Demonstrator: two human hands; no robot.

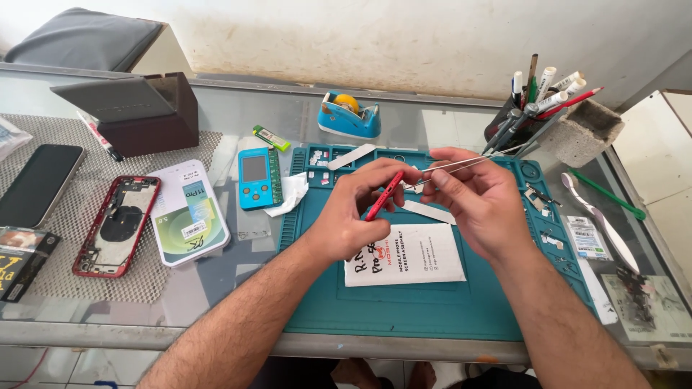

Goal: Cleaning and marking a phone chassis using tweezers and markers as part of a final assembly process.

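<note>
My left hand (351,209) holds a thin red phone part (384,194) edge-on above the teal work mat (404,310). My right hand (476,198) grips slim metal tweezers (468,162), their tips meeting the red part near its upper end. Both hands hover over a white printed card (414,259) lying on the mat. A white strip (430,212) lies under the hands.
A red opened phone housing (115,225) and a black phone (40,184) lie on grey mesh at left. A white package (189,212), blue tester (258,178), tape dispenser (348,115), pen holder (522,119) and concrete block (582,130) surround the mat. Tools (602,216) lie at right.
</note>
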